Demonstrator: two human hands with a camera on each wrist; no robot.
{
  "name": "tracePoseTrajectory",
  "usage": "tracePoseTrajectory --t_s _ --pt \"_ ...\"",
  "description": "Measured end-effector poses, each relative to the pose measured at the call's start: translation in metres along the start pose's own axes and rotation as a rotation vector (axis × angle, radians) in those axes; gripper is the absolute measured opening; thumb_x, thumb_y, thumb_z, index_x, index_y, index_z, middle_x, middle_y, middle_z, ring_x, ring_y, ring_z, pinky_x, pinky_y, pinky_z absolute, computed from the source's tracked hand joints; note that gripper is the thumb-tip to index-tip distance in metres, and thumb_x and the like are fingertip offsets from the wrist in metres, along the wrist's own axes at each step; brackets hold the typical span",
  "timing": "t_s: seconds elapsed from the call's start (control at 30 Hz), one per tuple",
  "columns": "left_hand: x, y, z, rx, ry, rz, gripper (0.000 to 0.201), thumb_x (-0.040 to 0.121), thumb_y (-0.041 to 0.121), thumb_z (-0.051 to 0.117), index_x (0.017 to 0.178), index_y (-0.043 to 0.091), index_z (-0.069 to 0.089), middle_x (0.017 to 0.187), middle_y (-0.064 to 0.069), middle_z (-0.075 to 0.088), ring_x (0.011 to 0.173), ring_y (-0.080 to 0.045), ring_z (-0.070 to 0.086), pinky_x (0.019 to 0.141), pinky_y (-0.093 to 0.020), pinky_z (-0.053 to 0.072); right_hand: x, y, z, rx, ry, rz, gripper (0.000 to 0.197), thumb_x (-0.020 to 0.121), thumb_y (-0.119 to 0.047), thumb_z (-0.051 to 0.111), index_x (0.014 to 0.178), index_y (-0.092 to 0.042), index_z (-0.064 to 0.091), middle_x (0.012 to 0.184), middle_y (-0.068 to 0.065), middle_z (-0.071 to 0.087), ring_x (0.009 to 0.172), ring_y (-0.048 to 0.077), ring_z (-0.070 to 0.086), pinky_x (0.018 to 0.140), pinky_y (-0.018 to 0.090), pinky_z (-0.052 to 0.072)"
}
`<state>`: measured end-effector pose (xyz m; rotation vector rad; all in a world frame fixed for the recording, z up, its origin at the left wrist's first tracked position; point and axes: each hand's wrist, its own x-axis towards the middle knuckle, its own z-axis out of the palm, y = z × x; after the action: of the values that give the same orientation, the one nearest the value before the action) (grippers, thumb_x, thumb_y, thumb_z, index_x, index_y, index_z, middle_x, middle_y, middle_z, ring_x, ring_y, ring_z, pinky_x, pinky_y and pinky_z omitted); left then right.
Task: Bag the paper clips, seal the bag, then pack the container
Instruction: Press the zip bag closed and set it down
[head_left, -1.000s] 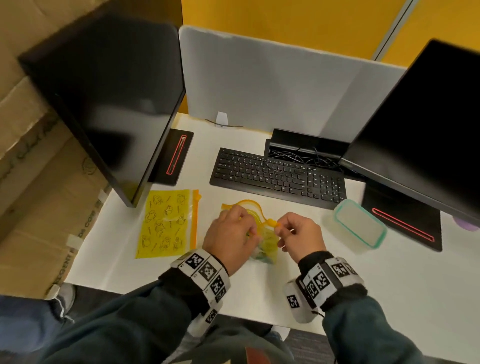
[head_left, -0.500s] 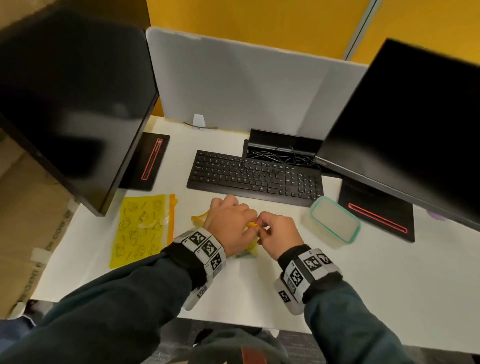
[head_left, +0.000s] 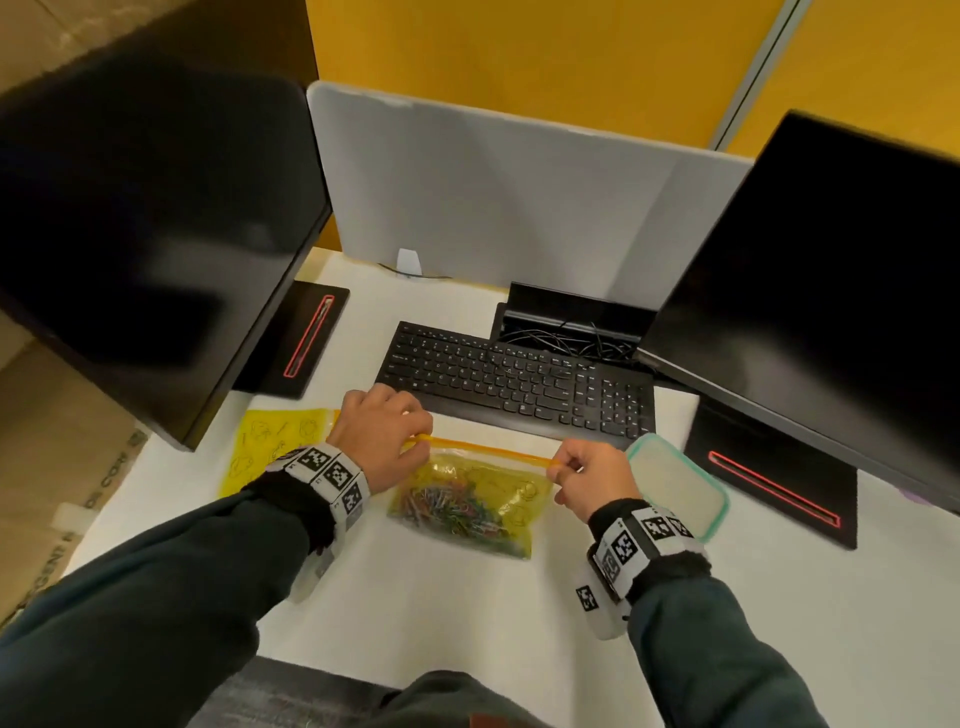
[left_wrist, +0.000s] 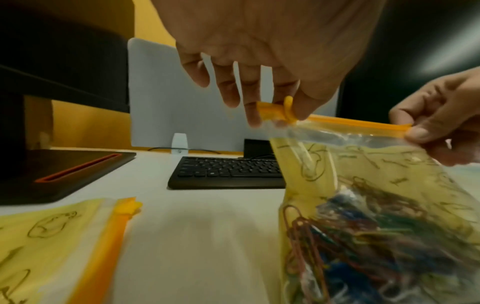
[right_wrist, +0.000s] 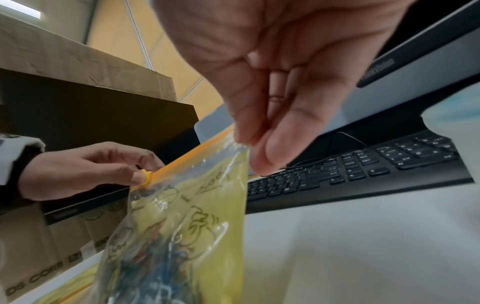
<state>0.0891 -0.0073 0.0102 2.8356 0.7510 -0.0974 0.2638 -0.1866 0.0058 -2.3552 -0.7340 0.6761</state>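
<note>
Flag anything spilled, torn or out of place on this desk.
Nothing stands out. The paper clips all sit inside the yellow bag, held at both zipper ends by the left hand and right hand; no loose clips show on the desk.

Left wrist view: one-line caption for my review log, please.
Both hands, left and right, stretch the orange zip strip of a yellow printed plastic bag holding coloured paper clips.

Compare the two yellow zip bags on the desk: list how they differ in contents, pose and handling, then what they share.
1. The held bag bulges with coloured paper clips; the spare bag looks flat, with nothing visible inside.
2. Left hand and right hand pinch the held bag's top strip taut; the spare bag lies untouched on the desk.

Shared: yellow film, dark doodles, orange zip strip.
</note>
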Motion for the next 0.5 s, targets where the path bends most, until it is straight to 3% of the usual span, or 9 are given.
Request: tracePoseTrajectory --t_s 0.13,0.23,0.37,0.5 --pt "0.017 -0.002 0.003 -0.040 0.004 -0.095 0.036 0.076 0.046 0.033 0.093 0.030 0.059 0.112 0.007 0.057 0.108 -0.019 0.043 0.090 -0.040 0.029 0.017 0.003 -0.004 0.028 -0.012 0.018 0.029 0.082 -0.003 0.055 0.057 -0.019 0.055 0.062 0.007 0.062 0.070 0.031 0.071 0.071 0.037 0.059" --pt "0.027 -0.002 0.006 -0.097 0.022 -0.174 0.035 0.075 0.045 0.034 0.093 0.029 0.059 0.111 0.006 0.055 0.108 -0.020 0.042 0.088 -0.038 0.027 0.035 0.005 -0.006 0.001 0.004 0.011 0.024 0.080 -0.005 0.054 0.059 -0.016 0.055 0.064 0.011 0.065 0.069 0.031 0.070 0.072 0.042 0.059" --pt "0.039 0.002 0.010 -0.113 0.024 -0.237 0.030 0.080 0.044 0.036 0.096 0.030 0.057 0.113 0.005 0.054 0.109 -0.020 0.042 0.090 -0.038 0.028 0.054 0.008 -0.007 -0.044 0.036 0.004 0.028 0.079 -0.007 0.053 0.054 -0.019 0.049 0.070 0.015 0.069 0.069 0.030 0.070 0.070 0.042 0.059" --pt "0.046 0.005 0.013 -0.188 0.116 -0.322 0.019 0.090 0.035 0.042 0.102 0.030 0.055 0.117 0.002 0.056 0.108 -0.023 0.047 0.090 -0.039 0.030 0.058 0.007 -0.014 -0.054 0.051 0.010 0.017 0.084 -0.008 0.050 0.072 -0.013 0.059 0.076 0.012 0.071 0.075 0.029 0.069 0.074 0.040 0.058"
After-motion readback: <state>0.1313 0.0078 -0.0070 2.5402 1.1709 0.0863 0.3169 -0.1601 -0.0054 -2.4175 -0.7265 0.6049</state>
